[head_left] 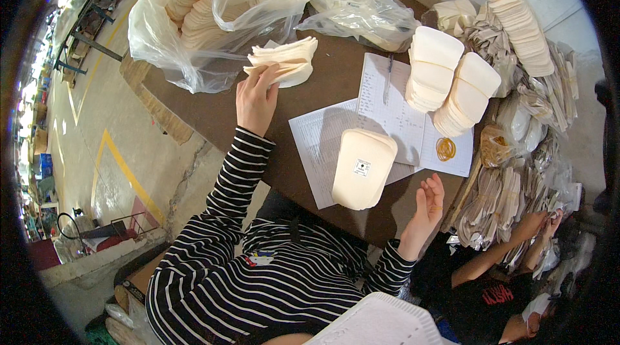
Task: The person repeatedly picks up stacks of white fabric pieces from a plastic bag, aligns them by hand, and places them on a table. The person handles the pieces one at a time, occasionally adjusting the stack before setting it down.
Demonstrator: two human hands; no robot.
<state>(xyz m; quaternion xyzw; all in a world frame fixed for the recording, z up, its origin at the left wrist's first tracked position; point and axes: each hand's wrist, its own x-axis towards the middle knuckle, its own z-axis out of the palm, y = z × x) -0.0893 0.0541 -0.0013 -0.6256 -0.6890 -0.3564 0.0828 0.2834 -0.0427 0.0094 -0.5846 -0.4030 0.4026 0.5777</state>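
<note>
Beside the plastic bag, my left hand (257,96) pinches the near edge of a small, uneven stack of cream pads (284,64). These look like thin, soft pieces with rounded corners. A taller stack of cream pads (358,151), with a small printed label on top, stands in front of me on the papers and the table edge. My right hand (425,209) is raised to the right of that stack, apart from it, thumb and fingers spread with nothing gripped. A thin yellowish band seems to circle one of its fingers.
A clear bag (194,61) full of pads fills the far left; another plastic bag (361,15) lies beside it. Two banded stacks (436,64), a notebook (394,125), a pen (387,80) and rubber bands (445,148) lie right. A co-worker's arms (497,254) handle bundled strips (497,196).
</note>
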